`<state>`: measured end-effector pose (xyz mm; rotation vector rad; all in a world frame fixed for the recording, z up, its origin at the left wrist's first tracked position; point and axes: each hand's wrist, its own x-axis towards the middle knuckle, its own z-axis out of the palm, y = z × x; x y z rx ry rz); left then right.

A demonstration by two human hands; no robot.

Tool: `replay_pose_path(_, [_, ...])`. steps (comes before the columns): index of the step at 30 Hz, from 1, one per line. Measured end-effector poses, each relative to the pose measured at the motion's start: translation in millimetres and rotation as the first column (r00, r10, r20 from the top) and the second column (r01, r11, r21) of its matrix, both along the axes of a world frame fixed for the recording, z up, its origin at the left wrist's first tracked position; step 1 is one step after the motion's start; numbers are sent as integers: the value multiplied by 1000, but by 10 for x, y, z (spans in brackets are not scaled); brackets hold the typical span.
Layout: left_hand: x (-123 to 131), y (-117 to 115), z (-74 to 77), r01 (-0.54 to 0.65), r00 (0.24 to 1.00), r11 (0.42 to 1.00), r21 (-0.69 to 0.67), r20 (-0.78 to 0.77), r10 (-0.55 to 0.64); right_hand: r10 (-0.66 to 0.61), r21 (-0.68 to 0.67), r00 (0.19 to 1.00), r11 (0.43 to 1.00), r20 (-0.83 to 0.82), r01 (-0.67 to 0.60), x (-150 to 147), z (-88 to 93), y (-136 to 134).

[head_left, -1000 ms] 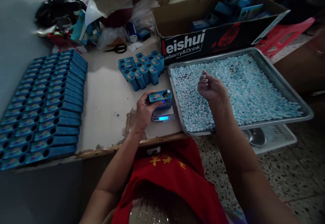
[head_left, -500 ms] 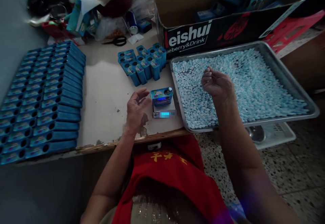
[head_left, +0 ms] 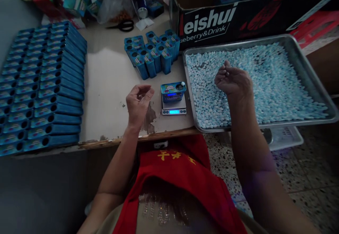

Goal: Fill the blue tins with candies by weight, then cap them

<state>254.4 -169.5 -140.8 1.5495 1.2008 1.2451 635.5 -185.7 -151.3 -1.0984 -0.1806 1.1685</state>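
Note:
A small blue box (head_left: 173,92) with a round hole in its top sits on a little digital scale (head_left: 174,109) with a lit blue display. My left hand (head_left: 139,101) hovers just left of the scale, fingers loosely curled and apart, holding nothing. My right hand (head_left: 233,80) is held palm up over the left part of a metal tray (head_left: 265,124) filled with pale blue tablets (head_left: 280,85). Its fingers are curled closed, and what they hold is hidden.
Several open blue boxes (head_left: 152,55) stand in a cluster behind the scale. Rows of the same boxes (head_left: 42,85) lie along the table's left side. A printed cardboard carton (head_left: 212,22) stands behind the tray. Scissors (head_left: 124,25) and bags clutter the back.
My left hand let go of the blue box on the scale and drew back to the left. My right hand stayed curled over the tray. The view tilted downward.

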Motion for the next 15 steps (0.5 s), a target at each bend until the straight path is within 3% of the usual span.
replay_pose_path(9, [264,46,252,144,989,969,199,-68,-133,-28,-41,996,999,-86,25,10,31,28])
replay_pose_path(12, [361,61,356,201,976,959,202,-124,-178,-43,-27,992,999,-118,40,-8,47,21])
replay_pose_path(15, [451,79,467,270,955,946,177,-172,-240,5,-16,1000,1000,-24,-5,12,19,24])
